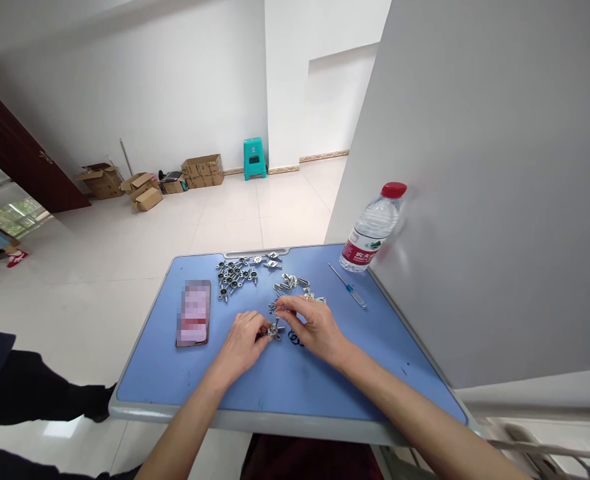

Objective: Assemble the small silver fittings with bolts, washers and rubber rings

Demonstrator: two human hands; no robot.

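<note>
Near the middle of the blue table, my left hand (246,340) is closed on a small silver metal fitting (273,331) with short arms sticking out. Just above and to the right, my right hand (312,323) pinches thumb and fingers together over the fitting; a thin metal piece shows under the fingertips, too small to name. A little pile of tiny metal parts (272,307) lies beside the right fingertips. Black rubber rings (295,338) are partly hidden under the right hand. Behind it lie several silver metal brackets (289,281).
A cluster of metal fittings with dark round centres (232,277) sits at the back left. A phone (193,313) lies at left, a screwdriver (349,288) at right. A water bottle (372,230) stands by the grey panel (499,200). Another person's dark-clothed leg (39,387) is at left.
</note>
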